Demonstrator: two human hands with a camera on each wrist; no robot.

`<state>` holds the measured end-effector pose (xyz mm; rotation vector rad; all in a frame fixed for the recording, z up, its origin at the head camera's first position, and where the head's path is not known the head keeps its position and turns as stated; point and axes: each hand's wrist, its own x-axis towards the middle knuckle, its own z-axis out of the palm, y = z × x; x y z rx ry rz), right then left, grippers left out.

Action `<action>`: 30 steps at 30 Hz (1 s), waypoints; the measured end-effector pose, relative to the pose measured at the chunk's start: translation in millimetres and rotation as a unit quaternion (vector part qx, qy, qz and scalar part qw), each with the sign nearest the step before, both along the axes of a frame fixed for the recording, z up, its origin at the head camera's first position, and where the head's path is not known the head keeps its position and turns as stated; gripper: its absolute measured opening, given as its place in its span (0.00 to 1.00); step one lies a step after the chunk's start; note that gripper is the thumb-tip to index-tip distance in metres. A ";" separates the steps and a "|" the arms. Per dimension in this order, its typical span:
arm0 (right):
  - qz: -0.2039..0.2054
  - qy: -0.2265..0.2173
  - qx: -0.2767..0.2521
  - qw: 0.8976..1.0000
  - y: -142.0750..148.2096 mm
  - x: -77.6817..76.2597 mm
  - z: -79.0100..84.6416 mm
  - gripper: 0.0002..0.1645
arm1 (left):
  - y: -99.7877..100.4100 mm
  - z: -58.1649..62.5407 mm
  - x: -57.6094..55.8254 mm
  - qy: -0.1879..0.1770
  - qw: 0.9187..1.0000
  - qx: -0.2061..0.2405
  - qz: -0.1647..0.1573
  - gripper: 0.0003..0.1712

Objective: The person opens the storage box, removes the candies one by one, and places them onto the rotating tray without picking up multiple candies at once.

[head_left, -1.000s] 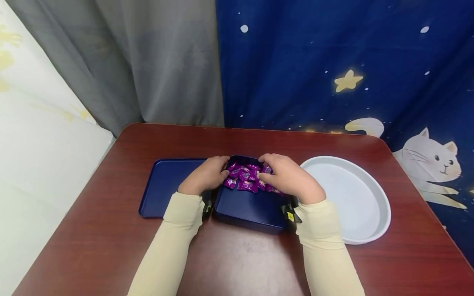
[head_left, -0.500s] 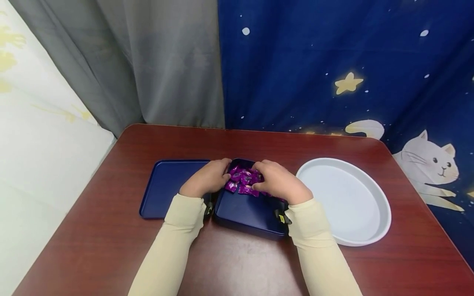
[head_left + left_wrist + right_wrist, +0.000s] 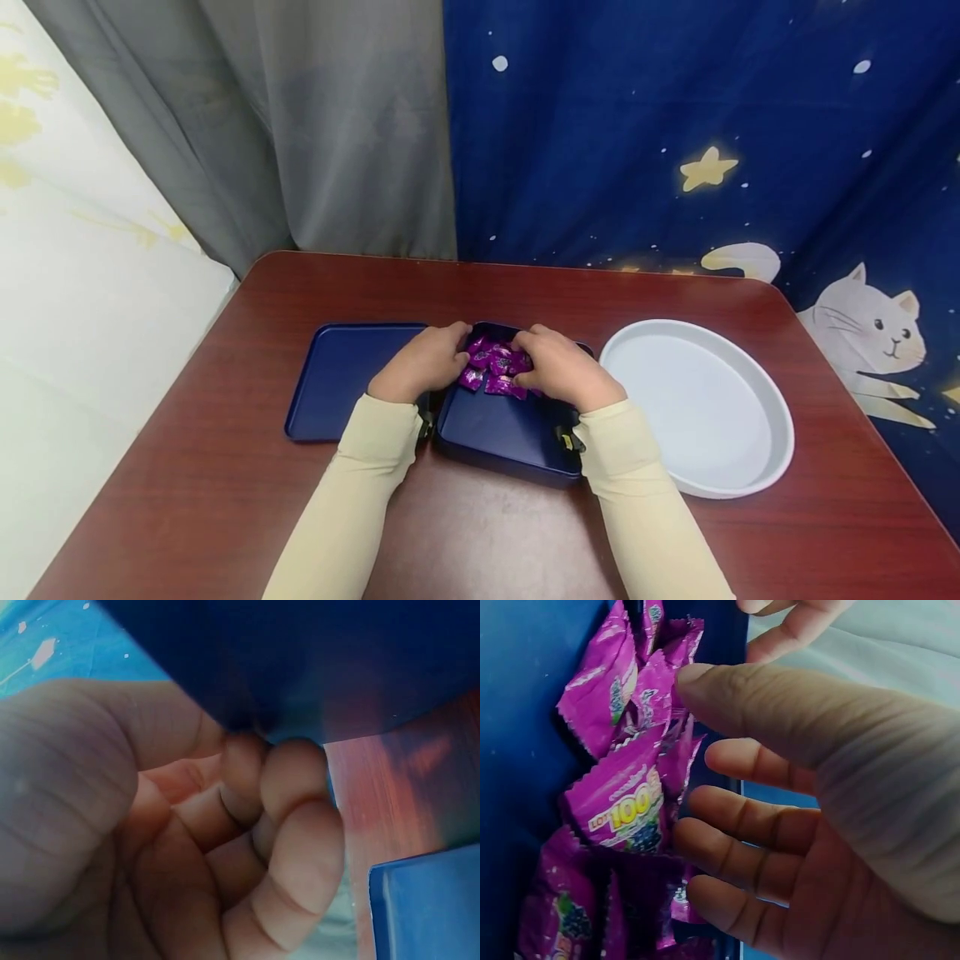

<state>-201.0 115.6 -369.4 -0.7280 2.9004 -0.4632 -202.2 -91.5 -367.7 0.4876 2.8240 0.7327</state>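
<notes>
Several purple-wrapped candies (image 3: 501,360) lie heaped in the far part of a dark blue rectangular box (image 3: 501,427). My left hand (image 3: 422,363) is at the box's left side; in the left wrist view its thumb and curled fingers pinch the rim of the wall. My right hand (image 3: 564,368) reaches over the right side into the box. From the right wrist, the grape-printed candy wrappers (image 3: 622,799) touch or nearly touch the thumb and loosely extended fingers, which enclose none of them. That hand hides part of the heap.
Left of the box lies a flat dark blue lid (image 3: 326,392), partly behind the left hand. A large round white tray (image 3: 731,487) stands on the right. All rest on a red-brown wooden table (image 3: 187,467), with curtains (image 3: 360,125) behind its far edge.
My right hand has moved left and inward, over the candies, and drawn the right-hand ones toward the middle. My left hand has stayed at the box's left side.
</notes>
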 end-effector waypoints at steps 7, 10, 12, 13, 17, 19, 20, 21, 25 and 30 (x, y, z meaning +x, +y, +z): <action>-0.003 0.004 0.015 1.000 -0.3 -2.8 -4.9 0.26 | 0.5 -0.7 -0.6 -0.003 1.000 0.000 -0.001 0.28; 0.002 0.008 0.017 1.000 -0.6 -3.3 -6.3 0.24 | -0.7 -0.3 -0.7 -0.005 1.000 0.004 -0.008 0.27; 0.006 0.011 0.018 1.000 -0.6 -3.3 -6.9 0.22 | -1.5 0.1 -0.6 -0.007 1.000 0.006 -0.012 0.27; 0.008 0.013 0.018 1.000 -0.6 -3.5 -7.0 0.21 | -1.8 0.1 -0.6 -0.008 1.000 0.007 -0.013 0.27; 0.015 0.022 0.018 0.999 0.0 -3.0 -7.2 0.17 | -2.5 0.0 -0.8 -0.014 1.000 0.008 -0.016 0.27; 0.017 0.028 0.019 0.999 0.2 -3.0 -7.1 0.16 | -2.9 -0.3 -1.1 -0.015 1.000 0.008 -0.017 0.27; 0.019 0.031 0.020 0.999 0.4 -3.0 -7.0 0.16 | -3.2 -0.4 -1.1 -0.015 1.000 0.008 -0.018 0.27; 0.020 0.033 0.019 0.999 0.4 -3.1 -7.1 0.16 | -3.4 -0.4 -1.0 -0.016 1.000 0.008 -0.019 0.27; 0.025 0.048 0.018 0.998 0.4 -3.3 -7.6 0.14 | -4.1 -1.5 -1.2 -0.012 1.000 0.009 -0.021 0.26; 0.014 0.061 0.017 0.998 0.2 -3.2 -7.9 0.13 | -3.7 -2.9 -1.7 -0.008 1.000 0.015 -0.020 0.26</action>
